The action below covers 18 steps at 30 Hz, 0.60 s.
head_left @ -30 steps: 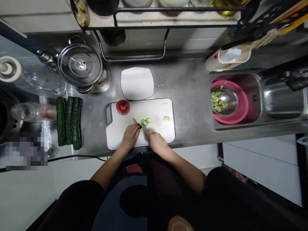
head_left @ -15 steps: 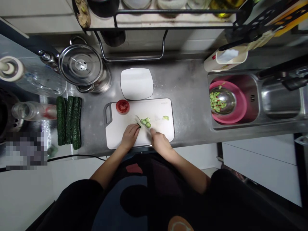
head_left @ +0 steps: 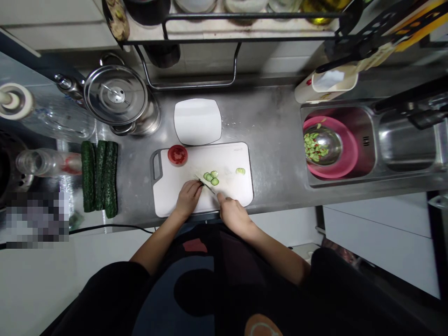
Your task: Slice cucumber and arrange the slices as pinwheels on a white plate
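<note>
On the white cutting board (head_left: pixel 182 196), my left hand (head_left: pixel 188 198) is closed on a cucumber piece, mostly hidden under the fingers. My right hand (head_left: pixel 234 213) grips a knife (head_left: pixel 209 187) by its handle; the blade slants up to the left, its tip by my left fingertips. Several cucumber slices (head_left: pixel 212 177) lie just beyond the blade. A lone slice (head_left: pixel 240 171) rests near the board's right edge. At the upper left of the board is a tomato half (head_left: pixel 178 155), cut face up.
A white plate (head_left: pixel 198 121) touches the board's far side. Whole cucumbers (head_left: pixel 100 177) lie to the left, below a lidded steel pot (head_left: pixel 117 95). In the sink at right, a pink basin (head_left: pixel 351 149) holds a metal bowl (head_left: pixel 335 145) of chopped vegetables. A rack (head_left: pixel 252 35) overhangs the back.
The knife blade has shifted slightly left, away from the slices, and its edge now looks more upright. Both hands stay nearly in place; the whole view has moved a little.
</note>
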Each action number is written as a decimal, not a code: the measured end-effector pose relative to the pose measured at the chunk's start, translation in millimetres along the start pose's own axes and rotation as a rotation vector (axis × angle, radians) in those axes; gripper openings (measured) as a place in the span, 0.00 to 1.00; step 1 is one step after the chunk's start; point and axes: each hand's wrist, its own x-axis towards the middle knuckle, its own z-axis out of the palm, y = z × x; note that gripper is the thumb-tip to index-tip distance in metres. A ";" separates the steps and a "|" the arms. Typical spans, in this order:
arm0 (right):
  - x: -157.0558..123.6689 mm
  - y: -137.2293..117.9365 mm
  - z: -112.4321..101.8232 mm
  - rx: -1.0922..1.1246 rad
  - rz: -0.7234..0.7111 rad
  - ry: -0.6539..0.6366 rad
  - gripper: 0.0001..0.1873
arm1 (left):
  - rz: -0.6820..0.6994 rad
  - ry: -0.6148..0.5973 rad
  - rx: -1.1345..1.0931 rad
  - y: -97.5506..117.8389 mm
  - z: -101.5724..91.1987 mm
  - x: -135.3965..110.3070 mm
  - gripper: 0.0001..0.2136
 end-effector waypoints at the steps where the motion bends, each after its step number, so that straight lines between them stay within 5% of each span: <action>1: -0.1 -0.6 -0.7 0.000 0.000 -0.003 0.24 | -0.002 -0.004 -0.002 0.0 0.0 0.1 0.10; 18: 26.1 -8.1 -7.4 0.055 -0.039 -0.038 0.27 | 0.048 0.035 -0.007 -0.2 -0.3 0.6 0.09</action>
